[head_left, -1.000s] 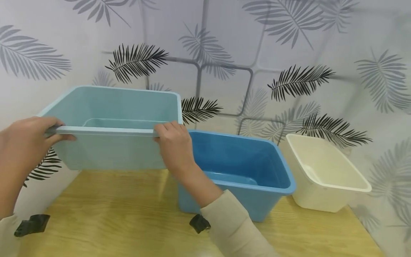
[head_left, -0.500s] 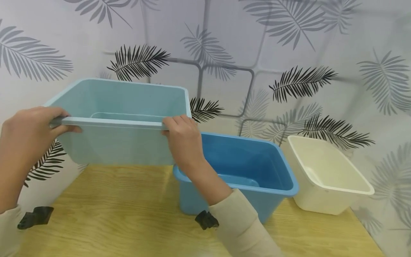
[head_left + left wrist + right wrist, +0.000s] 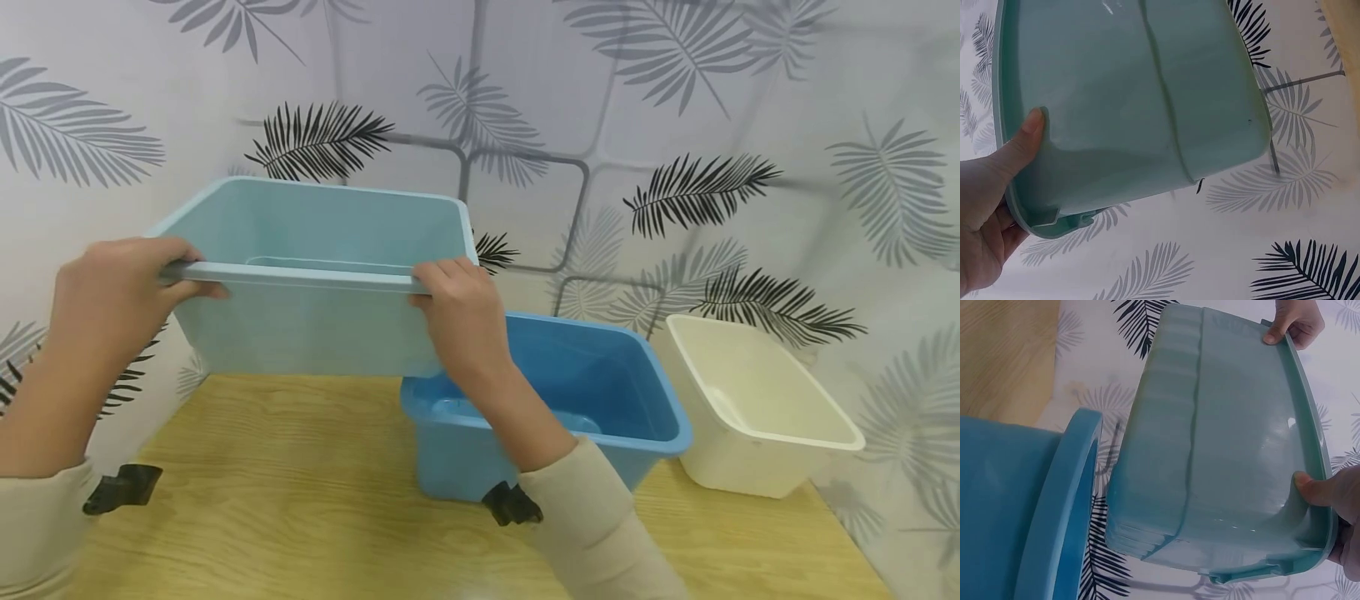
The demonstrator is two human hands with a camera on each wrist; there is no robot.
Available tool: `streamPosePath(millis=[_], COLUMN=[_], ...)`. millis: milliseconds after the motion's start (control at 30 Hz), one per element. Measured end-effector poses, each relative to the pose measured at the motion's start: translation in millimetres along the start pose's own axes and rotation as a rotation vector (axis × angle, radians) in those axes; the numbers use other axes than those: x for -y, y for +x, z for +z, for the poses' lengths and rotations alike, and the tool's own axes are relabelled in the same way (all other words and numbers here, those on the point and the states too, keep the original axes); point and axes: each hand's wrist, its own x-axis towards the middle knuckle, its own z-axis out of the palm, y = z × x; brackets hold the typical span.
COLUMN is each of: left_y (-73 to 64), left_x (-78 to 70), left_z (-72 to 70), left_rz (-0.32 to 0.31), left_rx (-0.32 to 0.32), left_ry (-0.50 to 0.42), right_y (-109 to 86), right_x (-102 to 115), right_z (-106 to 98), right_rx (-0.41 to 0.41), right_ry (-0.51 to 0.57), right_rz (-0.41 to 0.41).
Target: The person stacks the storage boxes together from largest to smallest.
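the left hand (image 3: 116, 292) and right hand (image 3: 465, 321) have fingers clamped on the near rim of the pale teal tub (image 3: 315, 329), raised above the bench (image 3: 285, 475) and apart from the blue tub (image 3: 457, 458). moving both ends evenly should steady it and spare its base a knock.

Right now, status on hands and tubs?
Left hand and right hand grip pale teal tub by rim. Tub held off table. Blue tub close on right.
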Motion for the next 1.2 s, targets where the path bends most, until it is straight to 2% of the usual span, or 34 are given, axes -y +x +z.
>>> streamPosePath(millis=[133, 233, 600, 800, 1000, 1200], left_y=[2.9, 4.6, 6.0, 8.7, 10.4, 12.7], left_x=[-9.0, -15.7, -37.1, -49.2, -63.1, -75.1], left_z=[1.5, 4.6, 26.2, 31.9, 35.0, 37.2], left_rz=[0.000, 0.022, 0.118, 0.147, 0.149, 0.149], left_rx=[0.029, 0.024, -0.084, -0.101, -0.108, -0.101], left_ry=[-0.004, -0.007, -0.056, -0.074, -0.090, -0.069], right_y=[-3.0, -6.2, -17.1, -22.3, -27.9, -29.5], right_x=[-6.9, -13.0, -35.1, -45.4, -53.8, -62.2], right_z=[-5.5, -9.3, -20.9, -27.1, -36.4, -45.9], right_rx=[0.011, 0.030, 0.065, 0.070, 0.056, 0.081], right_ry=[0.017, 0.045, 0.063, 0.077, 0.083, 0.072], right_rz=[0.018, 0.045, 0.091, 0.109, 0.114, 0.138])
